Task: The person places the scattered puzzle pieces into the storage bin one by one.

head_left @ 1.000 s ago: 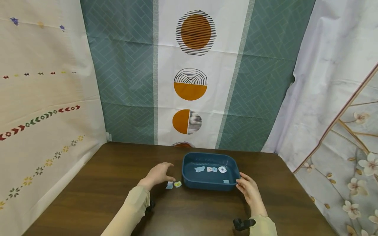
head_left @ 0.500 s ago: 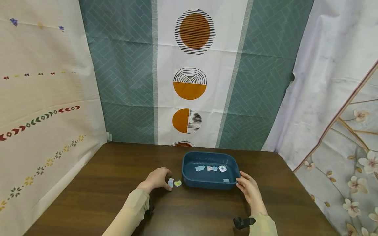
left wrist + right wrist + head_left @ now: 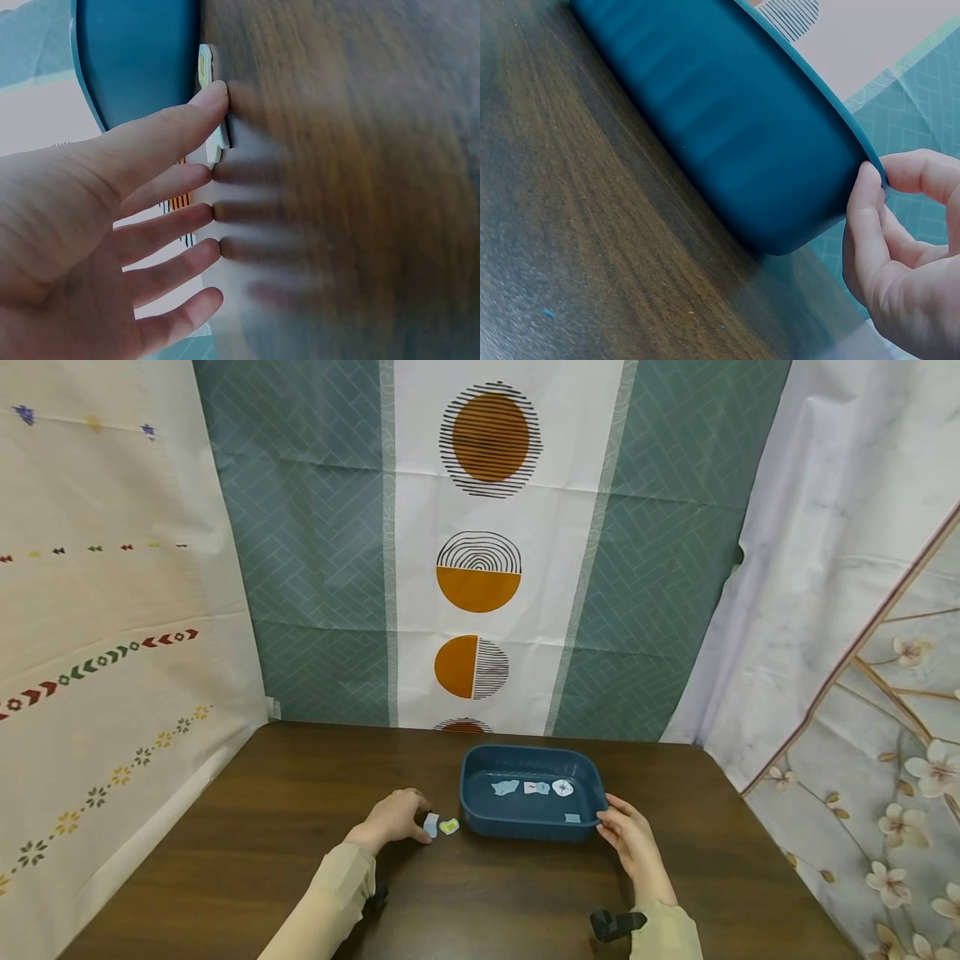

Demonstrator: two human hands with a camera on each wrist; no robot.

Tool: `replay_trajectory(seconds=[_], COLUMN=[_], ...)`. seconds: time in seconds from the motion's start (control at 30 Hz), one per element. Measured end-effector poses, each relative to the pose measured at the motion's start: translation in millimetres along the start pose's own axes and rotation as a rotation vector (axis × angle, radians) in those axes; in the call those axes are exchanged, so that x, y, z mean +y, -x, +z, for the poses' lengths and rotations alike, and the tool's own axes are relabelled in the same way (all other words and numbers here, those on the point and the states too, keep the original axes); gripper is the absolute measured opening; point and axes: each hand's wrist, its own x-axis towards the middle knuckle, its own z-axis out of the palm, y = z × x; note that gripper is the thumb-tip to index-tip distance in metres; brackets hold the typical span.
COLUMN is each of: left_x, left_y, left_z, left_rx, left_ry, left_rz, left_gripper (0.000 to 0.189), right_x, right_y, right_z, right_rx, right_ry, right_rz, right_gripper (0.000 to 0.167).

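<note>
My left hand [image 3: 390,821] is down at the table left of the blue bin. Its thumb and index finger pinch a small flat light blue piece [image 3: 431,825] with a pale edge, which lies on the table. Close beside that, a yellow-green piece with a white border [image 3: 449,827] lies near the bin. In the left wrist view, the thumb partly covers the pieces and the other fingertips reach down to the tabletop. At the bin's right side, my right hand [image 3: 907,247] pinches the rim of the dark blue bin [image 3: 735,127] between thumb and fingers.
Inside the bin lie several flat cut-out pieces, among them a white one with a compass star [image 3: 562,787] and a small light blue one [image 3: 573,818]. The brown wooden table [image 3: 480,902] is bordered by a patterned curtain [image 3: 315,568] behind and cloths on both sides.
My left hand has lowered and drawn back slightly, closing its thumb and index finger around the light blue piece, which has shifted and turned a little. The right hand stays on the bin rim.
</note>
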Motion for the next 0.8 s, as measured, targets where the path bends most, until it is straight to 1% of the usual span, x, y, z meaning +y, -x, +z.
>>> replay_trajectory(seconds=[0.23,0.5,0.63,0.8], left_x=[-1.5,0.4,0.0,-1.6], left_y=[1.0,4.0,3.5,1.4], left_z=[0.6,-1.0,-0.8,-2.0], left_rx=[0.011,0.016,0.030,0.039], left_ry=[0.008,-0.005,-0.016,-0.023], left_rz=[0.011,0.019,0.019,0.014], left_gripper=[0.041,0.041,0.040,0.040], right_x=[0.0,1.4,1.6,2.0], right_y=[-0.8,-1.6,-1.8,-2.7], right_z=[-0.2,-1.1,-0.9,-1.0], right_rx=[0.009,0.004,0.004,0.001], right_ry=[-0.010,0.002,-0.012,0.002], right_rz=[-0.001,-0.002,-0.007,-0.004], right_gripper=[0.058,0.058,0.058,0.058])
